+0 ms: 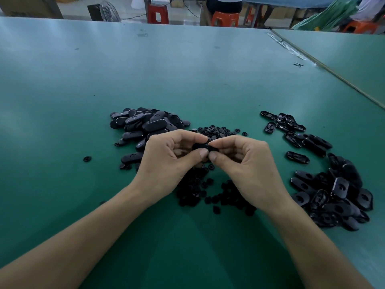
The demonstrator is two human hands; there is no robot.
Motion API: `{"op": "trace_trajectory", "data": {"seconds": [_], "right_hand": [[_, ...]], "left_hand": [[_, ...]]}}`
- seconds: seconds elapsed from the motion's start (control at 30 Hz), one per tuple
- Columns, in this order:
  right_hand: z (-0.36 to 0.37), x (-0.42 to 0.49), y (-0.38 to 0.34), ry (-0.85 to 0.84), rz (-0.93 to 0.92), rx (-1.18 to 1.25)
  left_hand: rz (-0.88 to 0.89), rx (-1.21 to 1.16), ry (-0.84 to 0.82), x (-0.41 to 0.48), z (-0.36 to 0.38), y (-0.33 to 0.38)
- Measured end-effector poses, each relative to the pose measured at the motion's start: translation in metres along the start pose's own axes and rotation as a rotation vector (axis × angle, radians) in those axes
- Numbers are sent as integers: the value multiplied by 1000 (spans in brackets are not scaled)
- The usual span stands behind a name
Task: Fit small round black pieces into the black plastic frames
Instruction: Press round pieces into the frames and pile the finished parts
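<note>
Spreading under both forearms and far beyond the hands, a wide green matte tabletop (187,69) carries everything. Out to the right of the right hand (243,163), well apart from it, lies the biggest heap of oblong black plastic frames (333,197), many showing a hole or a hollow side. It thins into a looser trail of frames running toward the far side of the table. Just beyond and to the left of the left hand (168,161) sits a second heap of oblong black plastic pieces (143,124), these with their smooth rounded backs up, the nearest ones partly hidden behind the knuckles. A scatter of small round black pieces (208,190) lies directly under both hands and wrists, and more of the same show just past the fingertips. Both hands meet at the fingertips above that scatter, fingers curled. Each one pinches, between thumb and forefinger, an end of a single black plastic frame (201,146), held level between them; the thumb tips almost touch on its near side. Most of that frame is covered by the fingers, so whether a round piece sits in it cannot be told. Well to the left of the left hand, alone on the green, lies one stray round black piece (87,159).
</note>
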State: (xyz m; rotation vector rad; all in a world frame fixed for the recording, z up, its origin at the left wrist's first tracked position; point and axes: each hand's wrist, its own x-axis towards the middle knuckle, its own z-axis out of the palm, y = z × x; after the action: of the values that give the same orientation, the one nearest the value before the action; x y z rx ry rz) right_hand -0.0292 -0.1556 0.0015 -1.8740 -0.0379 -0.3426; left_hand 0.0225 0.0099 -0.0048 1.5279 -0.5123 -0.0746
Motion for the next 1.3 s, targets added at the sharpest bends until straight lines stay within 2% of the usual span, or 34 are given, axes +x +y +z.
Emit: {"op": "trace_trajectory", "data": {"seconds": [0.4, 0.63, 1.03, 1.13, 1.23, 1.3], "right_hand": [[-2, 0, -3, 10, 37, -28], [1, -1, -11, 51, 19, -154], [1, -1, -15, 20, 16, -183], [-1, -2, -15, 97, 19, -336], [-16, -2, -14, 230, 72, -685], [-30, -3, -12, 281, 196, -929]], "left_hand": [[-25, -3, -15, 0, 0, 0], [-28, 22, 24, 0, 1, 1], [-31, 68, 68, 2, -1, 1], [-20, 52, 86, 3, -3, -3], [-4, -26, 147, 4, -6, -6], [-10, -87, 209, 6, -8, -7]]}}
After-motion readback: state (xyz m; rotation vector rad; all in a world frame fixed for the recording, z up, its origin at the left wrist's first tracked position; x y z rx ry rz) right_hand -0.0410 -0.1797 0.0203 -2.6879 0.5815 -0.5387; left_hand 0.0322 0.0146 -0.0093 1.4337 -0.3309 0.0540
